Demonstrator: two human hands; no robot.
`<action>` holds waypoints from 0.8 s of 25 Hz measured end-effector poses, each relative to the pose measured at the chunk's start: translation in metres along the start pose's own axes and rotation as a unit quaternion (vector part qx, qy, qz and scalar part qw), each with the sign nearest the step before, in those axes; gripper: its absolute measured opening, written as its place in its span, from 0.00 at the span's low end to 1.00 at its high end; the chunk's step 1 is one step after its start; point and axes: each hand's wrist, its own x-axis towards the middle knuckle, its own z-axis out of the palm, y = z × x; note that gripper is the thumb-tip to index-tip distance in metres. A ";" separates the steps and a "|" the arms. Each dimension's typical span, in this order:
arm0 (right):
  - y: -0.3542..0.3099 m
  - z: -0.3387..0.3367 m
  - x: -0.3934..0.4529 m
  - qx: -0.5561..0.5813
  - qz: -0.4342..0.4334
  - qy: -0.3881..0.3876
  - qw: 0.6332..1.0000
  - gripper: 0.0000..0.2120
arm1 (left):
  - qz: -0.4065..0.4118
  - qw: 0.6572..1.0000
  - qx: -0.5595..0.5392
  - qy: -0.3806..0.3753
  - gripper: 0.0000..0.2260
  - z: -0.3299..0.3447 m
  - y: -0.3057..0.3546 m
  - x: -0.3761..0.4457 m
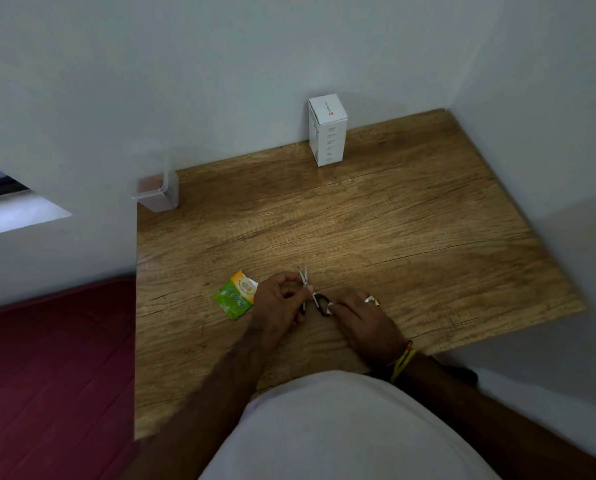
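Where the work stood: green-and-orange flat sachet (235,294) lay near-left on the wooden table (393,220), its far edge already ragged and open; emptying it seemed left to do.
Tool: small steel scissors with black handles (307,289), between both hands, blades pointing far.
Left hand (279,299): grip pinched the scissors near the pivot.
Right hand (362,317): fingertips at a handle loop; grip could not be told.

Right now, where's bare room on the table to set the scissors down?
Bare table between the scissors and the white box, and right of the right hand. Crowded at the front: left hand, scissors, green sachet. A clear container fills the back left corner.
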 end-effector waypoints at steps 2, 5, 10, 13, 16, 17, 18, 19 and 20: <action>0.001 -0.005 0.003 0.009 0.004 0.001 1.000 0.10 | 0.004 1.000 -0.003 0.002 0.07 0.001 0.000 -0.001; 0.000 -0.005 0.007 0.012 0.010 -0.008 1.000 0.09 | -0.001 1.000 -0.003 0.004 0.07 0.001 0.000 -0.002; 0.001 -0.004 0.012 0.038 0.035 -0.001 0.999 0.08 | -0.005 1.000 -0.008 0.000 0.07 0.000 0.000 -0.005; -0.004 -0.003 0.018 0.051 0.063 0.016 0.997 0.09 | -0.007 1.000 -0.009 -0.001 0.08 0.000 0.002 -0.004; -0.011 0.001 0.027 0.063 0.082 0.030 0.994 0.08 | -0.013 1.000 -0.020 0.000 0.09 0.001 0.001 -0.004; -0.013 0.002 0.027 0.066 0.092 0.035 0.993 0.08 | -0.017 1.000 -0.015 0.000 0.09 0.000 0.001 -0.004; -0.013 0.003 0.027 0.071 0.100 0.042 0.992 0.09 | -0.019 1.000 -0.010 0.002 0.09 -0.001 0.002 -0.003; -0.012 0.003 0.028 0.074 0.105 0.044 0.991 0.09 | -0.023 1.000 -0.010 0.003 0.09 -0.001 0.003 -0.002; -0.011 0.003 0.029 0.074 0.099 0.041 0.991 0.09 | -0.025 1.000 -0.010 0.004 0.09 -0.001 0.003 -0.001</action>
